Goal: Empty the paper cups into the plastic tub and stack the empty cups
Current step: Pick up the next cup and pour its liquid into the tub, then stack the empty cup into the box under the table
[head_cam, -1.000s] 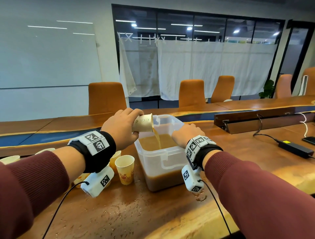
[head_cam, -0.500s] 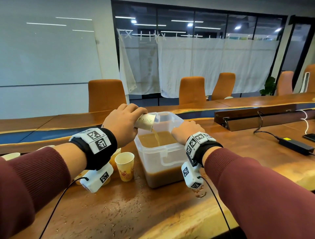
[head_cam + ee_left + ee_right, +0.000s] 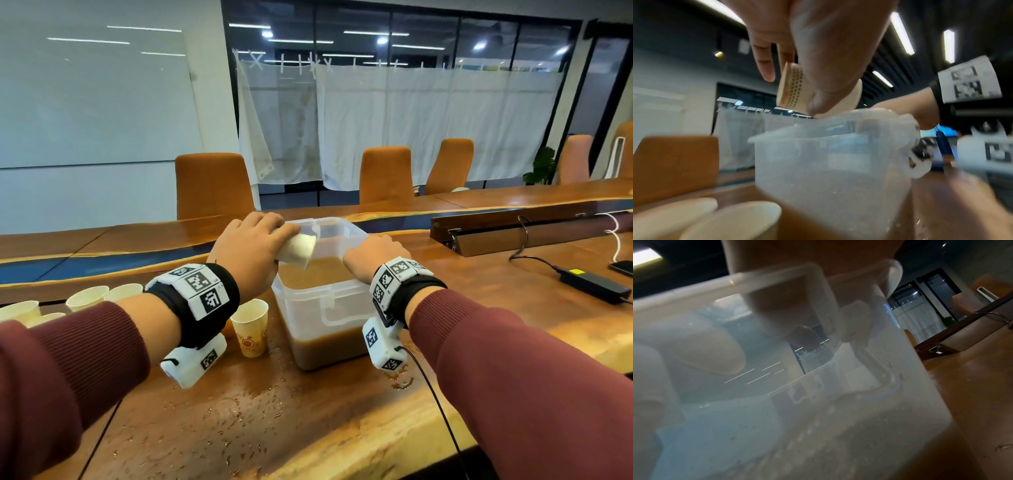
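My left hand point(image 3: 251, 250) grips a pale paper cup point(image 3: 297, 249) tipped mouth-down over the clear plastic tub point(image 3: 329, 308), which holds brown liquid. The left wrist view shows the same cup point(image 3: 791, 88) from its base, pinched between thumb and fingers above the tub point(image 3: 830, 162). My right hand point(image 3: 371, 255) holds the tub's right rim; in the right wrist view its fingers point(image 3: 789, 316) curl over the rim, seen through the tub wall point(image 3: 777, 402). An upright yellow patterned cup point(image 3: 250, 327) stands just left of the tub.
Several more paper cups point(image 3: 87, 298) stand at the far left of the wooden table point(image 3: 274, 428), which is wet with droplets. A black power brick point(image 3: 594, 286) with cable and a phone point(image 3: 623, 268) lie at the right. Orange chairs point(image 3: 212, 185) line the far side.
The left hand has tipped the cup further, from sideways to mouth-down. The thin brown stream seen earlier no longer shows. The right hand has stayed on the tub rim.
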Tool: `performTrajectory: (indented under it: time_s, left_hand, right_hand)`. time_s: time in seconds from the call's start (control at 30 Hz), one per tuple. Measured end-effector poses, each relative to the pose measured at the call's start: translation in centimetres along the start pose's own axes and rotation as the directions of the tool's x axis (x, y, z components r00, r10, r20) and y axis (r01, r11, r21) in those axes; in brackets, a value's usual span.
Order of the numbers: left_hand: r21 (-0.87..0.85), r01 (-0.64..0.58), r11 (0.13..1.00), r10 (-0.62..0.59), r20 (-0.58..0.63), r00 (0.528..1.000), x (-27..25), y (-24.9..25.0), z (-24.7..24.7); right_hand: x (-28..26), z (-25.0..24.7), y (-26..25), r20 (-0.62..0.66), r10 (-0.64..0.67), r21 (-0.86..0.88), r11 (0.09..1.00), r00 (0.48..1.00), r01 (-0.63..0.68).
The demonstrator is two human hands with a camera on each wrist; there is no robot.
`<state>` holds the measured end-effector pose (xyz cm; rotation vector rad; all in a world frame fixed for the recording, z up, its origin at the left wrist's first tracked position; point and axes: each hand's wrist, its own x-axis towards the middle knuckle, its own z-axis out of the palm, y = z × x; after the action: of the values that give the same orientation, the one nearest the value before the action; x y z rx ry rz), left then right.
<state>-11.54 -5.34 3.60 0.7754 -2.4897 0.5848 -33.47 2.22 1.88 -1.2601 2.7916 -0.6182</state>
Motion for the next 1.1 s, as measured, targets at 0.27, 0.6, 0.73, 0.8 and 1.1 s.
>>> performTrajectory:
  time_s: [0.27,0.6,0.73,0.8,1.1]
  left_hand:
    - [-0.629,0.512,0.585,-0.465,0.257,0.847,-4.3,-0.1,0.0]
    - [-0.787,0.571,0.233,-0.516,0.397,0.759,-11.9,5.5,-4.0]
    - [-0.853,0.518,0.064,-0.501,0.422,0.756,-16.3,8.4,-5.2]
    - [-0.857,0.516,0.01,-0.491,0.445,0.749,-19.3,10.0,-5.1]
    - [-0.777,0.629,-0.002,-0.423,0.571,0.704,-29.6,14.9,-2.9]
  right_hand:
    - [-1.2,-0.2,0.7,-0.23,-0.031,0.273,0.957,0.973,0.095]
    - [-10.8,0.8,1.0,-0.403,-0.045,0.819,0.43,0.914,0.381]
    - [-17.7,2.0,0.2,-0.015,-0.225,0.931,0.353,0.974,0.095]
    - [-21.0,2.5,0.4,0.314,-0.316,0.92,0.333,0.895,-0.205]
    - [-29.8,6.7,4.3,0.529,-0.319,0.83,0.39,0.787,-0.4]
